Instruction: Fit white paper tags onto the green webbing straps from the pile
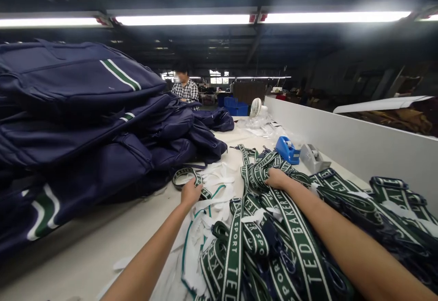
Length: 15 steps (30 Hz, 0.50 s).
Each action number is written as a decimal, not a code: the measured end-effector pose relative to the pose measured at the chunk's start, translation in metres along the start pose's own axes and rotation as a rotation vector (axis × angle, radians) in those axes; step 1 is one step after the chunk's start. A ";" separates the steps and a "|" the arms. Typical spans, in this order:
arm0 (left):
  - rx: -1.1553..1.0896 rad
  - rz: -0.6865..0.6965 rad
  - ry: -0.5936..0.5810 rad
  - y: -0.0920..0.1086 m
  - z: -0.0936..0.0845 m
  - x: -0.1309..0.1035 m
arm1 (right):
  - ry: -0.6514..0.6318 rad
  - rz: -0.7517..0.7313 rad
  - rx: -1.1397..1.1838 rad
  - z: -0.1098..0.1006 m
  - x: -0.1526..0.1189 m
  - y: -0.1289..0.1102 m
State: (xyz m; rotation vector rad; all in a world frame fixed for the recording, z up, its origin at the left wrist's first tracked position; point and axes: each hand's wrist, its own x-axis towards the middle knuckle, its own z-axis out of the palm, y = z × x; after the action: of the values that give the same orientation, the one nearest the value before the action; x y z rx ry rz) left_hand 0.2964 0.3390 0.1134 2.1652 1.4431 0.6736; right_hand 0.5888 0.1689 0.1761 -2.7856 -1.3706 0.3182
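Left of centre, my left hand [190,191] is closed on a looped green strap [184,173] with white lettering, beside the navy bags. My right hand [274,178] reaches into a heap of similar green straps [265,166] marked "TED BAKER SPORT"; its fingertips are partly hidden among them, and whether they grip one is unclear. Long straps hang down from the heap toward the near edge. White paper strips [222,205] and a thin teal cord [185,251] lie between my forearms.
Stacked navy bags [78,82] fill the left. Beyond my right hand are a blue tape dispenser [287,149] and a grey one [313,157], near a white partition [342,127]. Farther back are a small fan [256,107], plastic wrap [262,125] and a person in a checked shirt [186,91].
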 end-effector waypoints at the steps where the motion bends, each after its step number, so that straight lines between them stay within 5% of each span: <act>1: -0.074 0.030 0.028 0.003 -0.008 -0.001 | -0.003 -0.003 -0.002 0.001 0.002 0.001; 8: -0.657 0.256 0.140 0.051 -0.110 -0.018 | -0.010 -0.020 0.018 0.003 0.004 0.003; 15: -1.024 0.696 0.301 0.127 -0.233 -0.069 | 0.009 -0.045 0.052 -0.008 -0.008 0.001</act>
State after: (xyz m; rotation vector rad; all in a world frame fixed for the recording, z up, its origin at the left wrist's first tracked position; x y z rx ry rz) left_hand 0.2201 0.2529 0.3622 1.6643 0.2028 1.5905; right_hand 0.5861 0.1629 0.1855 -2.7075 -1.3996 0.3343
